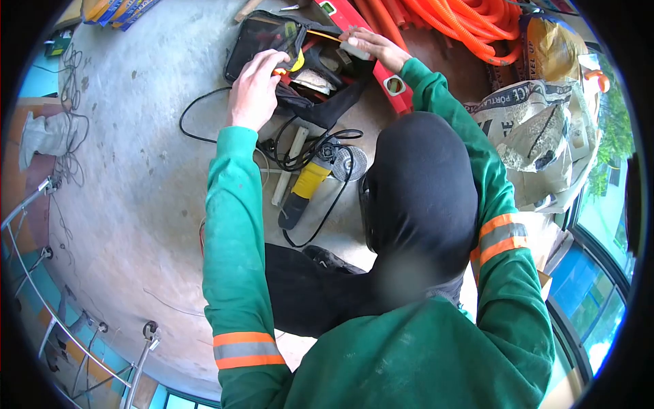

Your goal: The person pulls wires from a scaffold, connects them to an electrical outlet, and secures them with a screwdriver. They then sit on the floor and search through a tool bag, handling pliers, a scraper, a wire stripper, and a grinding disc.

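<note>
A black tool bag (262,44) lies open on the floor in front of me, with several tools and a whitish piece inside. My left hand (253,88) is at its near left side, fingers curled over the bag's edge beside a yellow and orange item (297,61). My right hand (375,49) reaches over the bag's right edge, its fingers closed around a greyish block-like item (357,50) that I cannot name. A thin yellow strip (323,35) runs towards those fingers. Below the bag lies a yellow and grey angle grinder (308,183) with its disc (350,163) and black cord.
A red spirit level (395,85) lies right of the bag. Orange corrugated hose (470,27) is coiled behind it. Cement sacks (531,136) stand at the right. A pale strip (289,165) lies beside the grinder. At the lower left stands a metal frame on casters (150,332).
</note>
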`<control>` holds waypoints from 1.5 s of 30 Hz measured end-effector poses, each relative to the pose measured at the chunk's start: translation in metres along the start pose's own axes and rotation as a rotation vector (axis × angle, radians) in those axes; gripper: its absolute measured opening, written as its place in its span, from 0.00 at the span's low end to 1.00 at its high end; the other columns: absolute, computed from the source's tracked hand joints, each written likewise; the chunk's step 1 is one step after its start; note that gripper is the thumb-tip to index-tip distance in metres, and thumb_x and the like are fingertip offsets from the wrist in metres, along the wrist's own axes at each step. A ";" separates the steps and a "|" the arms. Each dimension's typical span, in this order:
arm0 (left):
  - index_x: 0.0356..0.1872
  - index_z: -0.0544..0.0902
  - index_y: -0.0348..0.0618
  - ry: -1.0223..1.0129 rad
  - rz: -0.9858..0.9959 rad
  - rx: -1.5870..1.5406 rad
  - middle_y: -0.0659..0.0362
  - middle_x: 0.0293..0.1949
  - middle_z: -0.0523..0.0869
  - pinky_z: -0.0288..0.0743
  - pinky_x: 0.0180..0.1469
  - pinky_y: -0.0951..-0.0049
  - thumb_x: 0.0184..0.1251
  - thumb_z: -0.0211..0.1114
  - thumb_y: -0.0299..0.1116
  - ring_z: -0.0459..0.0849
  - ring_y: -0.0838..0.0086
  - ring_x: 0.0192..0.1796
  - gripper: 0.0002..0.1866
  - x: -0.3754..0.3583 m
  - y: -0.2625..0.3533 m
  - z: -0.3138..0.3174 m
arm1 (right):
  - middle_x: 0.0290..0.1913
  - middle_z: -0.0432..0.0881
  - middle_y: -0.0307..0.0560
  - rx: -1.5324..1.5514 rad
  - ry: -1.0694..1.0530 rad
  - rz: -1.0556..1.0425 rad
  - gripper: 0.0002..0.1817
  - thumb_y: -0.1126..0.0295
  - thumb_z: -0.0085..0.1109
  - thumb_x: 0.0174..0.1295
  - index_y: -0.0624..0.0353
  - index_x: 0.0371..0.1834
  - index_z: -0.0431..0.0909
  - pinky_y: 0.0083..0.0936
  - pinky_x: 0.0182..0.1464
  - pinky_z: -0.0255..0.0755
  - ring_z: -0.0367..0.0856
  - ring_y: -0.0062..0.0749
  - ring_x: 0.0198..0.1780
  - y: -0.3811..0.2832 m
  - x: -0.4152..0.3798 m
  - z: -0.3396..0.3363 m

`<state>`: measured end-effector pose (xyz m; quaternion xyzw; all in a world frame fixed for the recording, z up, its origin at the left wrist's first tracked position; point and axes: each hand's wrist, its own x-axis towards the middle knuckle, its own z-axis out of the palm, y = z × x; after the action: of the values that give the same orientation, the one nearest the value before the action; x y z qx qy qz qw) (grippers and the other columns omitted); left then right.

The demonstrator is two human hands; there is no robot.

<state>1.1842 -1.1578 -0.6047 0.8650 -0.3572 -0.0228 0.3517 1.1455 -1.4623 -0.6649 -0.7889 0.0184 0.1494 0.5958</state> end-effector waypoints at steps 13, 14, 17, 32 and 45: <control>0.57 0.77 0.50 0.026 -0.021 0.091 0.56 0.57 0.79 0.74 0.58 0.58 0.64 0.58 0.19 0.78 0.55 0.58 0.21 0.003 0.009 0.018 | 0.54 0.83 0.47 0.887 0.121 0.198 0.21 0.62 0.40 0.70 0.63 0.55 0.78 0.30 0.67 0.63 0.78 0.34 0.59 0.019 0.017 -0.012; 0.57 0.77 0.50 0.027 -0.017 0.096 0.56 0.57 0.79 0.74 0.58 0.58 0.64 0.58 0.19 0.79 0.55 0.58 0.21 0.003 0.008 0.019 | 0.53 0.83 0.46 0.868 0.117 0.189 0.21 0.62 0.41 0.70 0.62 0.54 0.79 0.29 0.67 0.63 0.78 0.33 0.59 0.024 0.017 -0.012; 0.57 0.77 0.51 0.030 -0.011 0.105 0.56 0.57 0.79 0.74 0.57 0.58 0.64 0.58 0.20 0.79 0.55 0.58 0.21 0.002 0.010 0.021 | 0.53 0.84 0.46 0.840 0.117 0.181 0.19 0.64 0.42 0.70 0.62 0.53 0.79 0.29 0.67 0.63 0.79 0.33 0.58 0.024 0.015 -0.011; 0.35 0.85 0.50 0.189 -0.030 -0.030 0.52 0.37 0.84 0.76 0.48 0.56 0.65 0.57 0.32 0.81 0.54 0.45 0.07 0.003 0.059 0.002 | 0.64 0.73 0.53 0.070 0.138 -0.012 0.22 0.63 0.44 0.71 0.66 0.62 0.72 0.37 0.71 0.60 0.68 0.41 0.68 0.010 -0.032 0.001; 0.42 0.79 0.46 0.276 -0.043 0.146 0.57 0.51 0.76 0.80 0.44 0.59 0.58 0.62 0.33 0.76 0.58 0.51 0.11 -0.010 0.033 0.052 | 0.75 0.58 0.61 -1.340 -0.072 -0.308 0.37 0.46 0.46 0.69 0.62 0.73 0.61 0.55 0.75 0.41 0.50 0.58 0.77 0.006 -0.010 0.022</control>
<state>1.1416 -1.1983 -0.6256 0.8907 -0.2877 0.1147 0.3328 1.1299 -1.4449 -0.6738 -0.9753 -0.2101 0.0680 -0.0058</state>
